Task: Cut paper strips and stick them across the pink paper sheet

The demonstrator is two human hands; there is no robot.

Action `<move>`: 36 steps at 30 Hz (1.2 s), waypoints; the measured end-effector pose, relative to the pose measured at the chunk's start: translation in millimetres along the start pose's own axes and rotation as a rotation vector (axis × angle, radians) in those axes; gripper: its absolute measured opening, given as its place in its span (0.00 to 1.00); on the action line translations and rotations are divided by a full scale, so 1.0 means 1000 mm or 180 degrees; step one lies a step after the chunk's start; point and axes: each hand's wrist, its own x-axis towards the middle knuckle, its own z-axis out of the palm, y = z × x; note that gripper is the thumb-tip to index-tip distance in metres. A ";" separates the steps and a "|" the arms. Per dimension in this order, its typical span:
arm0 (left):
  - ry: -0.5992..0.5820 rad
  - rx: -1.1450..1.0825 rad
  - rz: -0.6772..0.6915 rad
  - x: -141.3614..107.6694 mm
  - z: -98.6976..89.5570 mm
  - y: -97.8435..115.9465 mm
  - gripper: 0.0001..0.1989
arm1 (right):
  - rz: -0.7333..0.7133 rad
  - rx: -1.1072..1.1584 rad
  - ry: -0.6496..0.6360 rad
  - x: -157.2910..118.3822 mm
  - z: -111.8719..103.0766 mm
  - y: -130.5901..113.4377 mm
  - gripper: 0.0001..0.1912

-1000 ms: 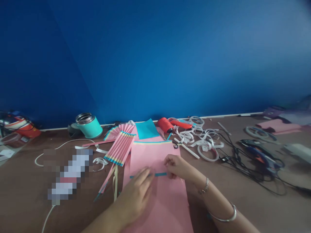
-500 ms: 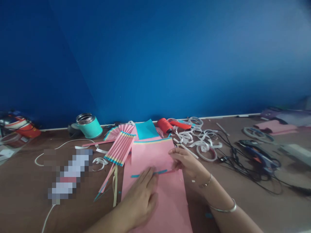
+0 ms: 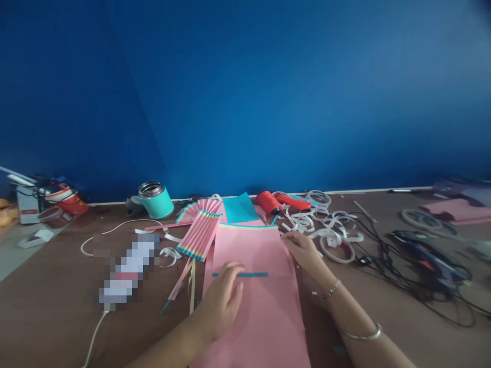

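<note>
A pink sheet (image 3: 249, 248) with a yellow and blue top edge lies on longer pink paper (image 3: 261, 317). Across its lower part runs a thin blue strip (image 3: 253, 275). My left hand (image 3: 224, 299) rests over the strip's left part, its fingers bent a little and apart, gripping nothing. At the sheet's right edge is my right hand (image 3: 305, 253), thumb and fingers close together; whether they pinch anything is too small to tell. Left of the sheet lies a pleated pink piece (image 3: 200, 235) with yellow and blue ends.
A blue sheet (image 3: 241, 208), a red spool (image 3: 268, 203) and curled white strips (image 3: 337, 235) lie behind. A turquoise flask (image 3: 158, 202) stands back left, near a blurred-out white object (image 3: 128, 273). Black cables (image 3: 387, 271) and a glue gun (image 3: 433, 263) lie right.
The view has shifted, so the scene sits further right. The blue strip now lies straighter across the sheet. My left hand's fingers have drawn back, and my right hand sits at the sheet's upper right edge.
</note>
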 end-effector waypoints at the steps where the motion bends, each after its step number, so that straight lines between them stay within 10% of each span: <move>1: 0.0111 -0.0327 -0.0133 0.002 -0.002 -0.001 0.14 | -0.0152 -0.0232 -0.0058 0.001 0.002 0.002 0.10; 8: 0.0784 -0.2417 -0.1362 0.016 -0.028 -0.006 0.16 | -0.0530 -0.1230 -0.0551 0.000 0.008 0.000 0.12; 15: 0.1219 -0.2710 -0.1142 0.024 -0.082 -0.003 0.15 | -0.0608 -0.1649 -0.0577 -0.003 0.007 -0.009 0.13; 22: -0.1128 0.0994 -0.1541 -0.008 -0.108 0.004 0.07 | -0.0545 -0.2062 -0.0442 -0.010 0.013 -0.018 0.08; 36: -0.1711 0.2128 -0.1501 -0.015 -0.095 0.023 0.05 | -0.0572 -0.1899 -0.0524 -0.010 0.011 -0.019 0.08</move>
